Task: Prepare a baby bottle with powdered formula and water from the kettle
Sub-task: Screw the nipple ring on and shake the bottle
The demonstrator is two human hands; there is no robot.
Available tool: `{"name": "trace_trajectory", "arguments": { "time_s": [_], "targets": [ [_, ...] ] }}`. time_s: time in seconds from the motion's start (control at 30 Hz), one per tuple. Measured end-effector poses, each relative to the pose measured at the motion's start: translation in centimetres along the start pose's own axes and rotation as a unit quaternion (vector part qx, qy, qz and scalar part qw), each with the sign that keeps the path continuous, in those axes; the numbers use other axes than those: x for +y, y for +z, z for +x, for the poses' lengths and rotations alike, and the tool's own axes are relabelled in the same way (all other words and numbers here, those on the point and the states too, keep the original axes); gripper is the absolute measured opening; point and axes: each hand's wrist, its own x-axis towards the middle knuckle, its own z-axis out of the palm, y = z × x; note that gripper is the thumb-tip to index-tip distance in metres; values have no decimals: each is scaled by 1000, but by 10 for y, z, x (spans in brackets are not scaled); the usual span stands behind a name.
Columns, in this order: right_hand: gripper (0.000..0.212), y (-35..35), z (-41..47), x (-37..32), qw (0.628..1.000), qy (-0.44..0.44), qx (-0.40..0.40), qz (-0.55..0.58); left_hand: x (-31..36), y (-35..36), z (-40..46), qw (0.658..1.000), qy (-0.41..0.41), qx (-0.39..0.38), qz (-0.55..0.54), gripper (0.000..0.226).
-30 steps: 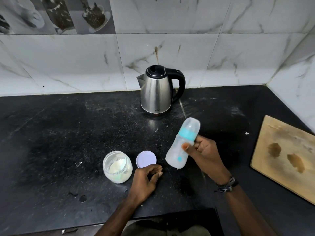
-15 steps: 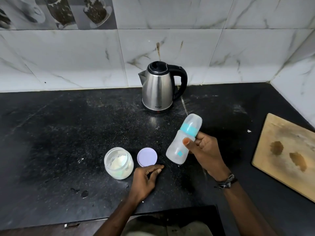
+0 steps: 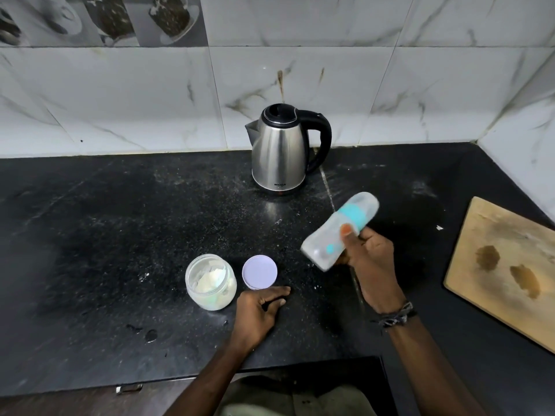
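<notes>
My right hand (image 3: 371, 259) grips a capped baby bottle (image 3: 336, 232) with a teal ring, tilted so its top leans up and to the right above the black counter (image 3: 120, 235); the bottle is motion-blurred. Near the counter's front, my left hand (image 3: 258, 310) rests with its fingers loosely curled and nothing in it. Just left of that hand stands an open glass jar of white powder (image 3: 210, 282), and its lilac lid (image 3: 259, 272) lies flat beside it. A steel kettle (image 3: 280, 154) with a black handle stands shut at the back by the wall.
A wooden cutting board (image 3: 504, 265) with two dark stains lies at the right edge. Marble-tiled walls close the back and right side. White powder specks and a few wet spots mark the counter. The counter's front edge runs just below my left wrist.
The bottle in my right hand has tipped further over to the right and blurred with motion. My left hand has stayed put on the counter.
</notes>
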Motion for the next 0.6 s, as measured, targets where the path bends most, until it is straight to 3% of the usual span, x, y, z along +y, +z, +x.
{"name": "trace_trajectory", "arguments": {
  "time_s": [0.07,0.13,0.2,0.33,0.47,0.6],
  "targets": [
    [71,-1,-2,0,999,-5,-43,-5,-1,0,0,1000,-1,-4,2,30],
    [53,0,-3,-9,993,38,-32,104,-1,-1,2,1000,-9,-13,4,30],
    [50,2,-1,-12,987,44,-15,154,1,-2,4,1000,-23,-20,8,30],
    [76,2,-2,-9,998,-19,-58,-3,2,-3,4,999,-37,-23,5,30],
    [51,5,-5,-16,986,24,-32,160,5,-5,5,999,-26,-21,17,30],
    [46,3,-6,-13,998,-11,-63,4,3,-5,4,999,-29,-20,21,29]
  ]
}}
